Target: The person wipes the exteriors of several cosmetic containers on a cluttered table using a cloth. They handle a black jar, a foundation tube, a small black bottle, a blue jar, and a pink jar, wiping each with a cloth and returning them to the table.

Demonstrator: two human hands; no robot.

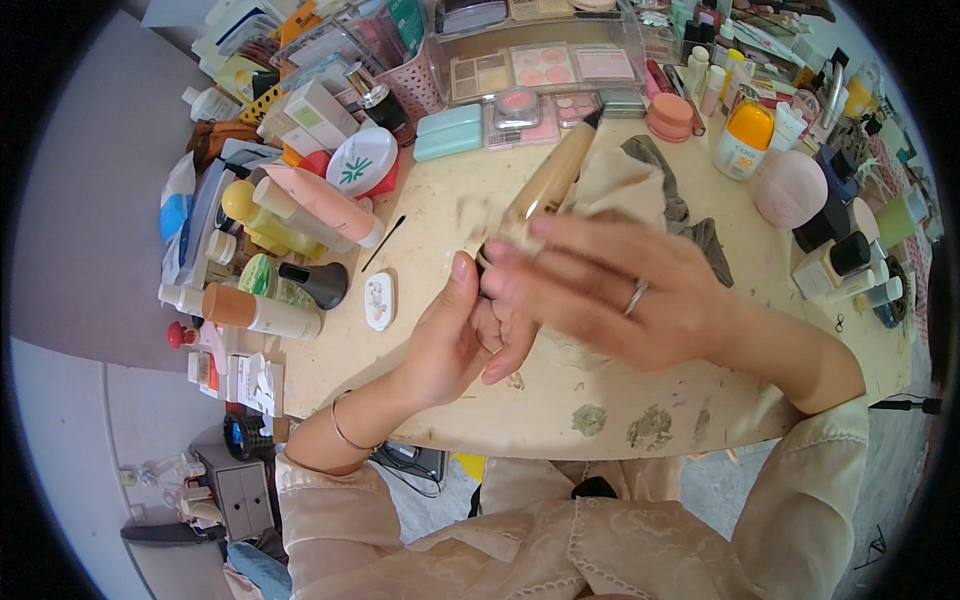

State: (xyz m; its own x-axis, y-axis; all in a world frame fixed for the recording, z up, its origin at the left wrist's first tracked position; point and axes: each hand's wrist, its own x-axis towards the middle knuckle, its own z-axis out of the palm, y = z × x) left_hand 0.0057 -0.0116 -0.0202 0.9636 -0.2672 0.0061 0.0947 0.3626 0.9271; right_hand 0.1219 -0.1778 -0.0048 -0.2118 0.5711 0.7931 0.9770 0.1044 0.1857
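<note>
My left hand (450, 337) is curled, thumb up, around a small black object (482, 271) that is mostly hidden by my fingers. Just above the tabletop, my right hand (622, 289), with a ring on it, reaches across from the right; its blurred fingertips overlap the left fingers, so its grip is unclear. Beyond both hands, a long, glossy tan tapered object (546, 180) with a dark pointed far end slants away. Its near end is behind my right fingers. Beside it, a beige cloth (619, 184) and a crumpled grey cloth (667, 176) lie on the table.
A white oval case (380, 300), a black-tipped stick (383, 242) and a black nozzle-shaped piece (326, 283) lie left of my hands. Bottles and tubes (322, 202) crowd the left edge. Compacts stand in a clear organizer (536, 41) behind; a yellow-capped bottle (744, 140) stands right.
</note>
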